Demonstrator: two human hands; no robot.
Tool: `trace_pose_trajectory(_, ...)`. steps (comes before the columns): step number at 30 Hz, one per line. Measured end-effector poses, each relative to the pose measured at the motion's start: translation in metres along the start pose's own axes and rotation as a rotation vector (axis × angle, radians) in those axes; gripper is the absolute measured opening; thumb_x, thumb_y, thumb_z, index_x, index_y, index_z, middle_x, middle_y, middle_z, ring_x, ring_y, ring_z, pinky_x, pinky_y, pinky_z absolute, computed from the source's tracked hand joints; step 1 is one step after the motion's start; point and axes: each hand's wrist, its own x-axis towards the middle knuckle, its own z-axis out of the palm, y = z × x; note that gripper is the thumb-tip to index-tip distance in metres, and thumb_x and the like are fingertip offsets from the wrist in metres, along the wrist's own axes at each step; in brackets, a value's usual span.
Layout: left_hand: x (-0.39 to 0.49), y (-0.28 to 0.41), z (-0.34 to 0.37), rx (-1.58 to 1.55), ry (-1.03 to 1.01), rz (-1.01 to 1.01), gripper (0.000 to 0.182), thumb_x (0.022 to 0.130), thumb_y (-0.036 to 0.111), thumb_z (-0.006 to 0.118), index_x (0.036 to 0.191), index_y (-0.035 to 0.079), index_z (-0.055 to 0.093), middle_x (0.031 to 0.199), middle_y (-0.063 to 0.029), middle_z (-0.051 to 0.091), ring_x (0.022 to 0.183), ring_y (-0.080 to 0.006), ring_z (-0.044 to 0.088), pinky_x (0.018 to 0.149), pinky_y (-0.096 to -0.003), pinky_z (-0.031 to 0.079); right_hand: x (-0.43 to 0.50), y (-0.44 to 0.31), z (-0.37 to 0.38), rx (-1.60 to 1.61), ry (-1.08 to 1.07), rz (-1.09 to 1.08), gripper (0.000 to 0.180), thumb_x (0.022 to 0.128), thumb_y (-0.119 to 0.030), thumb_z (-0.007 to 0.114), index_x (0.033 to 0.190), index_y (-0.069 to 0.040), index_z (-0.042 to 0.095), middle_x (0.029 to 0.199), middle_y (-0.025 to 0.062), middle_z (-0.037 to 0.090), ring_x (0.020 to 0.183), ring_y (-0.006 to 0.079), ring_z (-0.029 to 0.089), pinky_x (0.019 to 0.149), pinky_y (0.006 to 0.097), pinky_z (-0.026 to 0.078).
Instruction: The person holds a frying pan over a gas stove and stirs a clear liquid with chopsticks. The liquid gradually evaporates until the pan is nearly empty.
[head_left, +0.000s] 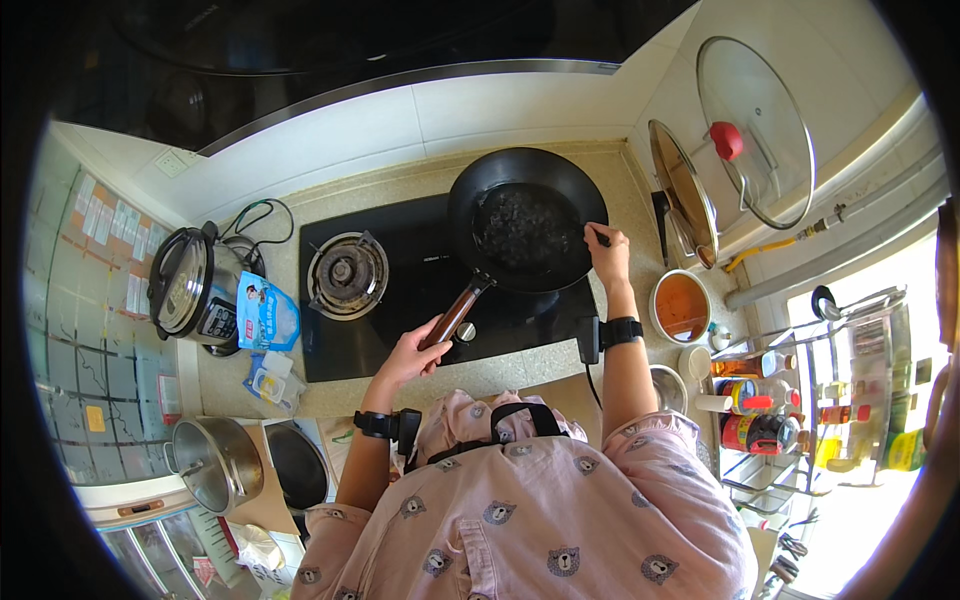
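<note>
A black wok (525, 279) sits over the right side of the glass-topped gas hob (420, 255). Bubbling clear liquid (517, 225) covers its bottom. My left hand (411, 351) is wrapped around the end of the wok's brown wooden handle (457, 309). At the wok's right rim, my right hand (609, 251) is closed on a dark utensil handle (602, 239); the rest of that utensil is hard to make out against the black wok. The left burner (347, 275) has nothing on it. A control knob (466, 331) lies just right of the wooden handle.
An electric pressure cooker (196, 289) and a blue pouch (266, 313) stand left of the hob. To the right are a pot of orange-brown liquid (680, 306), two leaning lids (679, 187) (780, 120) and a rack of bottles (757, 405). A range hood (337, 52) overhangs the back.
</note>
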Motion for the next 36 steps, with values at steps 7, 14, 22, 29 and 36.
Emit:
trace_pose_trajectory(7,0.0,0.004,0.0,0.009,0.009,-0.033,0.067,0.089,0.017,0.069,0.148,0.011,0.037,0.069,0.0019,0.054,0.051,-0.0055,0.048,0.045,-0.0216,0.039,0.018,-0.02,0.048,0.015,-0.103,-0.115,0.021,0.083,-0.022,0.07,0.096,-0.006,0.074,0.091,0.0196,0.07,0.087,0.0342,0.068,0.08,0.0366,0.054)
trace_pose_trajectory(14,-0.002,0.005,0.002,0.027,0.001,-0.009,0.067,0.09,0.017,0.069,0.148,0.011,0.037,0.068,0.0022,0.053,0.051,-0.0052,0.048,0.045,-0.0216,0.039,0.014,-0.053,0.05,0.232,-0.555,0.098,0.02,0.084,-0.018,0.068,0.093,-0.002,0.074,0.074,0.0107,0.071,0.072,0.0156,0.07,0.068,0.0266,0.054)
trace_pose_trajectory(22,-0.003,0.005,0.003,0.014,0.017,-0.015,0.066,0.09,0.017,0.068,0.148,0.01,0.037,0.069,0.0023,0.053,0.05,-0.0052,0.047,0.045,-0.0212,0.039,0.017,-0.025,-0.001,0.034,-0.383,0.146,0.02,0.08,-0.019,0.072,0.087,0.0,0.072,0.082,0.0164,0.07,0.072,0.0255,0.071,0.075,0.0332,0.055)
trace_pose_trajectory(29,0.0,0.003,0.002,0.035,0.006,0.012,0.066,0.09,0.016,0.068,0.147,0.01,0.038,0.068,0.0017,0.054,0.05,-0.0054,0.048,0.045,-0.0215,0.039,0.027,-0.001,0.026,-0.011,-0.127,-0.011,0.019,0.081,-0.022,0.07,0.091,-0.007,0.074,0.089,0.018,0.071,0.086,0.0339,0.067,0.08,0.038,0.054)
trace_pose_trajectory(36,0.0,0.001,0.001,0.033,0.009,0.0,0.064,0.09,0.016,0.067,0.147,0.01,0.038,0.069,0.0012,0.055,0.05,-0.0057,0.049,0.045,-0.0213,0.039,0.012,-0.035,0.038,0.183,-0.51,0.031,0.02,0.082,-0.021,0.072,0.092,-0.004,0.075,0.084,0.0147,0.072,0.08,0.0232,0.071,0.079,0.032,0.054)
